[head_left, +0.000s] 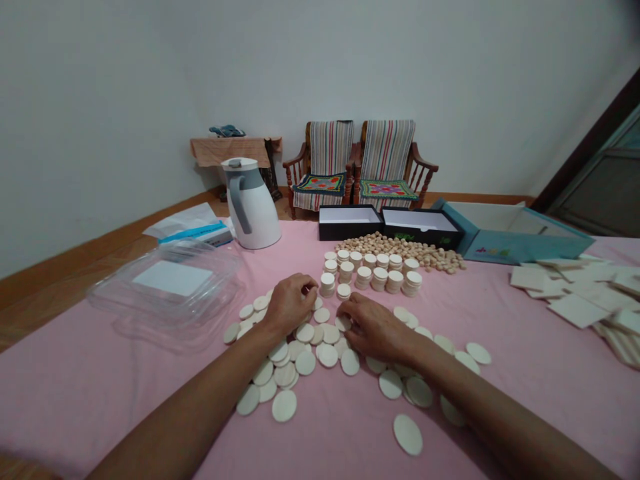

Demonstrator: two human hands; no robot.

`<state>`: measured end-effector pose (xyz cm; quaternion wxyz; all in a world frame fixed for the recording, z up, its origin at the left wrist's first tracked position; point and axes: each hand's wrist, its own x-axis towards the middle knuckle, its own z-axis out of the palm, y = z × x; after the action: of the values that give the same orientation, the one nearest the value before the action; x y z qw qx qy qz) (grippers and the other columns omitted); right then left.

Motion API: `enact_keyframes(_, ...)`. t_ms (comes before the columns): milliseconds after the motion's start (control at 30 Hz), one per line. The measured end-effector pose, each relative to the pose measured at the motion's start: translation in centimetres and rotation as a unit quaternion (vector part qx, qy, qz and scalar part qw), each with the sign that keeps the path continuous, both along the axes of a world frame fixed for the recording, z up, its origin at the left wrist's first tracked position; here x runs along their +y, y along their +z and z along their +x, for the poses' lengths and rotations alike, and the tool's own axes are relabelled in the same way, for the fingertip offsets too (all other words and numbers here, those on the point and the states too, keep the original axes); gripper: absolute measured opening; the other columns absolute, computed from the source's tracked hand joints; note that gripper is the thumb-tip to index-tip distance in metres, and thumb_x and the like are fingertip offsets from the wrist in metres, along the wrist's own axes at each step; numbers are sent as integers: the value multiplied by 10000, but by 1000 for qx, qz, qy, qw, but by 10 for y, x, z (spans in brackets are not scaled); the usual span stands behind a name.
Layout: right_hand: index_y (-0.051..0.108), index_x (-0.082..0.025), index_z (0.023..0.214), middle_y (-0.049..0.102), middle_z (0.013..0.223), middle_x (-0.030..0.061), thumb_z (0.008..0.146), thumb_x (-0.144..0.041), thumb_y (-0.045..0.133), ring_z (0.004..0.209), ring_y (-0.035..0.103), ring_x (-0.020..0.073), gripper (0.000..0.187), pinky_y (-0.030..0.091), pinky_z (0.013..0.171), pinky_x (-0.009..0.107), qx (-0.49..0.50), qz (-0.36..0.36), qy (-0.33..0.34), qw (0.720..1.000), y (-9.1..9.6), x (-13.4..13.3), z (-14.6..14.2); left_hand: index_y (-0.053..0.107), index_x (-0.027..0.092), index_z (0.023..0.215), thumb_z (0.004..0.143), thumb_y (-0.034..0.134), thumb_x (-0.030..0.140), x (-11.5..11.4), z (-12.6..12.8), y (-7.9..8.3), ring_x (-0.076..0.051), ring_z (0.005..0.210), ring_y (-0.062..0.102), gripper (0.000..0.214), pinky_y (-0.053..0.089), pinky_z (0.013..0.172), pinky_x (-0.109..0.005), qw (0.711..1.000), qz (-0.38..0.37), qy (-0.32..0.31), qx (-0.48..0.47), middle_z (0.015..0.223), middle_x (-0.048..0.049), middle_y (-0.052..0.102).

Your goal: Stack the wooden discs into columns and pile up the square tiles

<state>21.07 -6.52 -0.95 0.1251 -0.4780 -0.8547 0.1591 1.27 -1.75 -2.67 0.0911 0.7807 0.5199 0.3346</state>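
Note:
Loose round wooden discs (305,363) lie scattered and overlapping on the pink cloth under and around both hands. My left hand (293,301) is over the left part of them with its fingers curled together; whatever may be in its fingertips is hidden. My right hand (373,325) has its fingers closed at the edge of a pale wooden disc (343,323). Just beyond the hands stand rows of stacked discs (380,279), with a short stack (343,291) nearest, between the two hands.
Behind the stacks lies a heap of small wooden pieces (400,251), before two black boxes (350,231) and a blue box (520,245). Square wooden boards (577,310) lie at right. Clear plastic containers (170,280) and a white jug (255,213) stand at left.

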Motion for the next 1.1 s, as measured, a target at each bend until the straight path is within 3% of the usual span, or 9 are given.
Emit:
enact_keyframes(133, 571, -151, 931, 561, 904, 78, 746, -302, 586, 756, 503, 177, 240, 312, 623, 274, -34, 13, -76, 996, 4, -2, 5, 682, 180, 798, 773, 544, 151, 0, 0, 0, -125, 686, 592, 143, 428, 643, -229, 1000, 0, 0, 3, 767, -12, 668)
enact_keyframes(433, 606, -205, 993, 538, 870, 30, 710, -126, 522, 700, 493, 124, 306, 310, 613, 239, 36, -14, -28, 999, -9, 6, 8, 679, 179, 796, 781, 540, 159, 1, 1, 1, -121, 679, 585, 141, 424, 638, -227, 1000, 2, -5, 2, 755, -9, 659)
enact_keyframes(600, 572, -161, 882, 540, 870, 52, 733, -163, 517, 709, 485, 138, 159, 314, 603, 251, -1, 17, -59, 998, -3, 2, 3, 679, 179, 789, 777, 538, 152, 0, 1, 1, -123, 685, 586, 144, 429, 642, -228, 1000, 0, -3, 1, 757, -9, 663)
enact_keyframes(800, 562, -138, 1023, 553, 1011, 122, 793, -229, 507, 860, 526, 208, 253, 350, 674, 292, -46, 131, -104, 985, 14, 19, 2, 687, 181, 804, 770, 547, 143, -1, 1, 2, -130, 690, 597, 150, 439, 645, -236, 1000, -4, 5, 7, 781, -16, 677)
enact_keyframes(1100, 535, -154, 1112, 567, 1079, 136, 844, -236, 455, 864, 569, 216, 292, 341, 616, 288, -99, 111, -116, 982, 11, 35, -10, 687, 172, 795, 772, 544, 134, -3, 3, 4, -127, 686, 595, 150, 434, 648, -232, 1000, -11, 3, 5, 765, -18, 670)
